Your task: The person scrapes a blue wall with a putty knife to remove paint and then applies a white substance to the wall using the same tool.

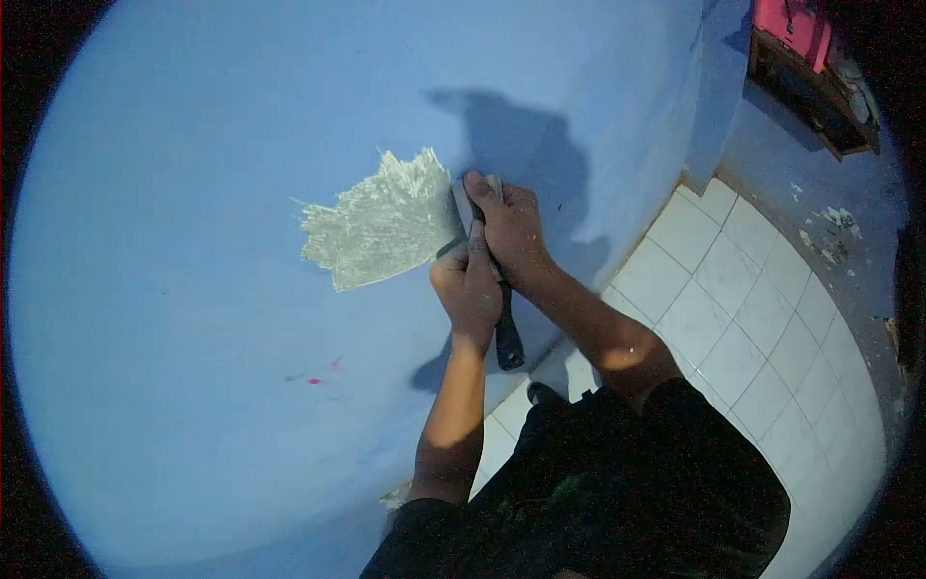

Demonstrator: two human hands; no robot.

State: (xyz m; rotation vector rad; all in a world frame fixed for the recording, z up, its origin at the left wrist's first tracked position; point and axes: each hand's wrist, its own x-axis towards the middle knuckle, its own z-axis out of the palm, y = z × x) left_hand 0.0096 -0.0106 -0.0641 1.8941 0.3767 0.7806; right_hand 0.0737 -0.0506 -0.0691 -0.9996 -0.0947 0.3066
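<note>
Both of my hands are closed on a scraper [462, 205] with a flat metal blade and a black handle. My left hand [469, 294] grips it lower down, thumb pointing up along it. Just above and to the right, my right hand [511, 227] wraps its upper part, thumb near the blade. The handle's end sticks out below my hands. The blade lies against the blue wall [193, 241], at the right edge of a bare pale-grey patch [381, 227] with a jagged upper and left border. My fingers partly hide the scraper.
White floor tiles [738, 309] run along the wall's foot at the right. A wooden cabinet [796, 87] with a pink item [791, 29] on it stands at the upper right. Peeling paint [834, 232] shows on the other wall. Small red marks [314, 381] dot the blue wall.
</note>
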